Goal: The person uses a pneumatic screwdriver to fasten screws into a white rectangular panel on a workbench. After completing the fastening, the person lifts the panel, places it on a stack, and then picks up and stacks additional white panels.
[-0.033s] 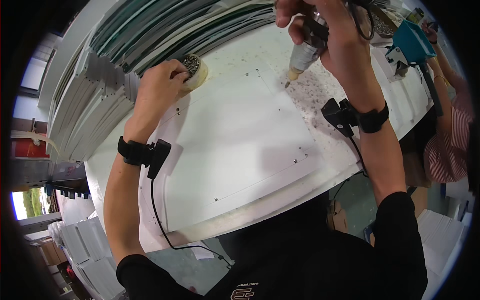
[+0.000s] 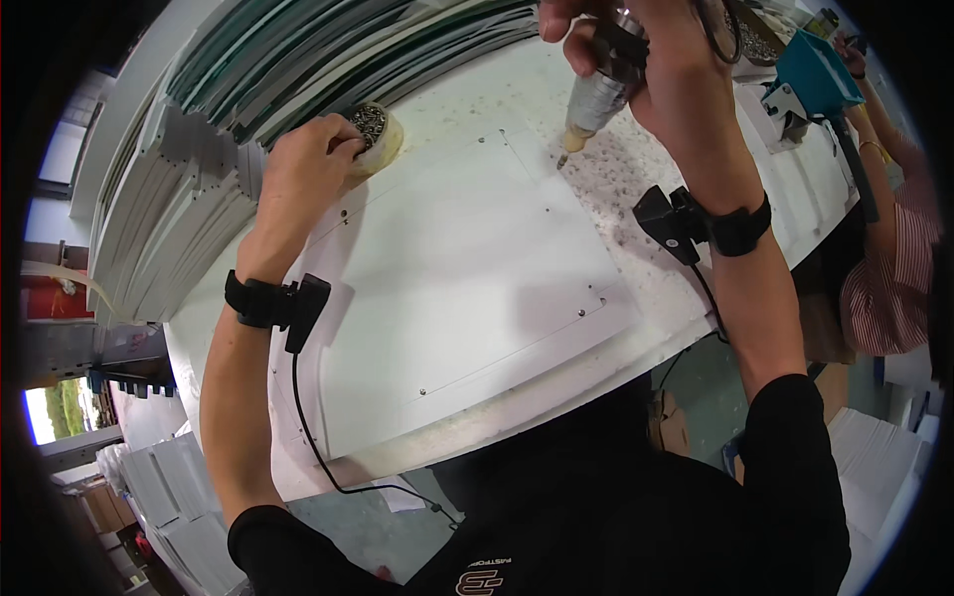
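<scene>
My left hand rests at the far left of a large white panel, with its fingers curled on a small round cream cup of metal screws. At the back, my right hand is shut around a silver powered screwdriver held upright. Its tip hovers just above the table by the panel's far right corner. The panel lies flat on a white worktable and has small holes along its edges. Both wrists carry black bands with small black devices.
Stacks of grey and green-edged panels lean along the back left. Metal chips speckle the table right of the panel. A teal tool holder stands at the far right, where another person in a striped top works.
</scene>
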